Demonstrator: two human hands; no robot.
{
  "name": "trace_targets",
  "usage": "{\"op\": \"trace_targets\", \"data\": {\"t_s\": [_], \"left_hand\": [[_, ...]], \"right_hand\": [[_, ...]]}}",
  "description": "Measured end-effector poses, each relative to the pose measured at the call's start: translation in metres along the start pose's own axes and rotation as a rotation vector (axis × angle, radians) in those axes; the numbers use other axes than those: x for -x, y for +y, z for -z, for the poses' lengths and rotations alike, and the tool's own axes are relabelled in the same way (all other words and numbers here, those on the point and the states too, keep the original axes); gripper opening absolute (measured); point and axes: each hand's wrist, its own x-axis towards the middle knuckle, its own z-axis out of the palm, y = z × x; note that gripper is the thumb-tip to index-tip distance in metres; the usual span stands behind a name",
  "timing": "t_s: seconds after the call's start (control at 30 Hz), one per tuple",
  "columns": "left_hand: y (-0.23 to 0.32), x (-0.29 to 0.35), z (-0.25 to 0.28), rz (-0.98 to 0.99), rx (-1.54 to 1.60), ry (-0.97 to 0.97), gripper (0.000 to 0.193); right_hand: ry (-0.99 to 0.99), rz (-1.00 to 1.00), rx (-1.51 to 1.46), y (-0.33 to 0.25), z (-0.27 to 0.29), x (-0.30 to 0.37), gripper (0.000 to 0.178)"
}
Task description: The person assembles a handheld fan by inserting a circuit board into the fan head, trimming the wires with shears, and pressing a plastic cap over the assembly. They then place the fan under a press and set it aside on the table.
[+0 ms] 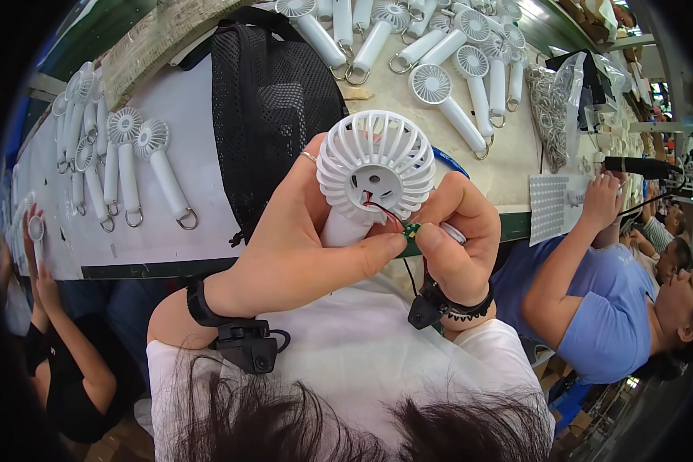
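A white handheld fan with a ribbed cage is held up in front of my chest. My left hand wraps round its head and upper handle. Red and black wires run from the fan's hub to a small green circuit board. My right hand pinches that board between thumb and finger, and my left thumb tip touches it too. A small white rounded piece shows among my right fingers; its kind is hard to make out.
A black mesh bag lies on the table beyond my left hand. Several white fans lie at left and more at far right. A bag of metal rings is at right. A person in blue works there.
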Motion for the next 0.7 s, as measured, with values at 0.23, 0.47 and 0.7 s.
{"op": "trace_targets", "data": {"t_s": [0.23, 0.47, 0.7], "left_hand": [[-0.0007, 0.001, 0.0005, -0.005, 0.019, -0.004, 0.06], [0.0019, 0.0012, 0.0006, 0.045, 0.054, 0.005, 0.061], [0.0001, 0.0017, 0.0007, 0.004, 0.058, 0.039, 0.062]], "right_hand": [[-0.025, 0.026, 0.042, 0.0015, 0.0, -0.0027, 0.009], [0.002, 0.048, 0.063, 0.0001, -0.0016, -0.0024, 0.01], [-0.002, 0.121, 0.148, 0.0017, -0.0013, -0.0046, 0.009]]}}
